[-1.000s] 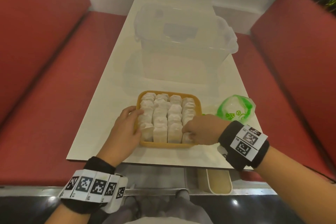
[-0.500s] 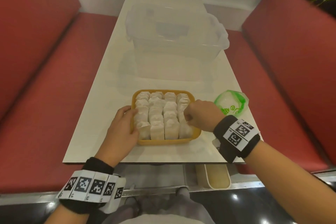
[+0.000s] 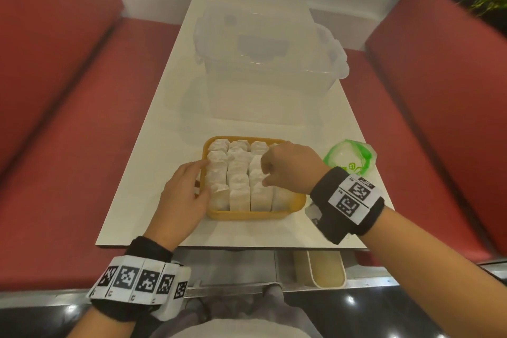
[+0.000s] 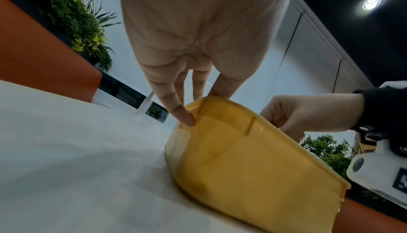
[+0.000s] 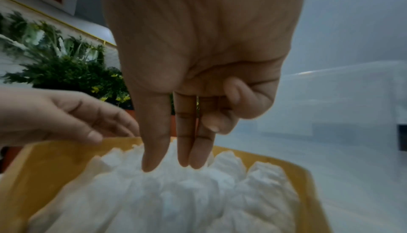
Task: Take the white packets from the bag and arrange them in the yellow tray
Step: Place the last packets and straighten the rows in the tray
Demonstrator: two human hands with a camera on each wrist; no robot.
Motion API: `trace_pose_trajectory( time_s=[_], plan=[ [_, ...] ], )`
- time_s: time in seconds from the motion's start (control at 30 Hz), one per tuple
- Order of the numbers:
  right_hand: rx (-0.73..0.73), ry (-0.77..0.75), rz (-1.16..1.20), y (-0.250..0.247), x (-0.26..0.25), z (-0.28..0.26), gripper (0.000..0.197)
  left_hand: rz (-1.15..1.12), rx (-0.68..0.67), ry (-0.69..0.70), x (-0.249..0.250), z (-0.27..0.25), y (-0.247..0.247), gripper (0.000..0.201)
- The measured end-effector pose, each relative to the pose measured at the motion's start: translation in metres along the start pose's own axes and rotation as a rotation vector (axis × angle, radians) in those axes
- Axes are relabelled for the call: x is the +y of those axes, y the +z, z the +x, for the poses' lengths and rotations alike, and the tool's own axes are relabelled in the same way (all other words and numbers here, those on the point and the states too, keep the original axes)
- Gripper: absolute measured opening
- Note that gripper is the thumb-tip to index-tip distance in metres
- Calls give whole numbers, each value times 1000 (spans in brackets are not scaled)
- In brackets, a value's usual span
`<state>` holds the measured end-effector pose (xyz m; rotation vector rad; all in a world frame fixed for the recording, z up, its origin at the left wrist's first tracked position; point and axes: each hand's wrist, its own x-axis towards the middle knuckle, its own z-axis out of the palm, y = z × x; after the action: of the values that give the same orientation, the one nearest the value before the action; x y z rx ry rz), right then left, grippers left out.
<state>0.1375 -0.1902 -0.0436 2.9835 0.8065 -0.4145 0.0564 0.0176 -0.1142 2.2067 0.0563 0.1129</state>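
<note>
Crinkly white packets (image 3: pixel 238 173) upright in rounded plastic yellow tray (image 3: pixel 247 214), 4 rows.

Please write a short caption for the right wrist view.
Right hand reaches down to white packets in the yellow tray; left hand at its side.

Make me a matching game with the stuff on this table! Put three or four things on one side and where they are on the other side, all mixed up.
Things:
1. white packets
2. green and clear bag
3. clear storage box
4. left hand

Places:
A. at the far end of the table
B. against the tray's left side
C. packed in rows in the yellow tray
D. on the table to the right of the tray

Pairs: 1-C, 2-D, 3-A, 4-B
</note>
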Motion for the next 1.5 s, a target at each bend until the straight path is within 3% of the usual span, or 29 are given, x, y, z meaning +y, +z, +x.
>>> trace_pose_trajectory(
  time_s=[0.07, 0.17, 0.37, 0.5, 0.73, 0.87, 1.0, 1.17, 1.3, 1.5],
  plan=[
    [-73, -31, -73, 4, -8, 4, 25, -50, 27, -10, 2, -1, -4, 41],
    [-151, -41, -153, 4, -11, 8, 16, -128, 49, -32, 4, -2, -9, 36],
    [-85, -47, -67, -13, -18, 23, 25, -235, 85, -169, 3, 3, -9, 46],
    [-98, -158, 44, -8, -47, 33, 32, -266, 33, -256, 0, 7, -9, 46],
    [-139, -203, -84, 1, -75, 41, 25, -315, 20, -275, -4, 7, -7, 39],
    [-143, -174, 23, 1, -74, 45, 19, -324, 17, -284, -4, 4, -6, 39],
    [-205, -147, 76, 2, -69, 46, 26, -328, 8, -295, -3, 3, -8, 40],
    [-29, 13, 302, -30, -29, 49, 11, -349, 4, -314, 1, 3, -8, 40],
    [40, 76, 253, -41, -8, 55, 21, -336, 3, -304, 3, 5, -7, 38],
    [22, 92, 148, -20, -17, 71, 14, -332, -10, -310, 2, 5, -9, 36]
  ],
)
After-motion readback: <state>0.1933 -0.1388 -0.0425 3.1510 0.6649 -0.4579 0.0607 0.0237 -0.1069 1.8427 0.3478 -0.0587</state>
